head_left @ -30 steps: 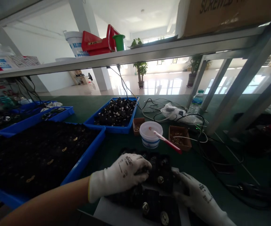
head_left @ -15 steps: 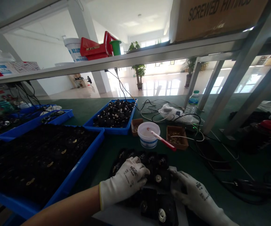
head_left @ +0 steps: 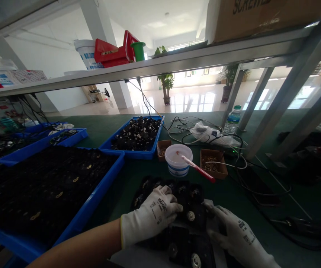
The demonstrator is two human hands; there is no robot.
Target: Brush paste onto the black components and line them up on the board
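Note:
Both my hands wear white gloves and rest on a black tray of parts (head_left: pixel 189 197) with round metal pieces, right in front of me. My left hand (head_left: pixel 151 216) lies on the tray's left half, fingers curled down onto the black parts. My right hand (head_left: pixel 235 234) grips the tray's right edge, fingers bent over it. What, if anything, the left fingertips pinch is hidden. A white sheet (head_left: pixel 138 257) lies under the tray's near end.
A large blue bin of black parts (head_left: pixel 51 186) sits to the left, a smaller blue bin (head_left: pixel 138 136) behind. A white cup with a red-handled brush (head_left: pixel 178 160), two small brown boxes (head_left: pixel 213 162), cables, a water bottle (head_left: pixel 231 121) and shelf posts stand beyond.
My left hand has slid a little toward me and to the right over the tray. My right hand has stayed on the tray's right edge. The view shifted slightly.

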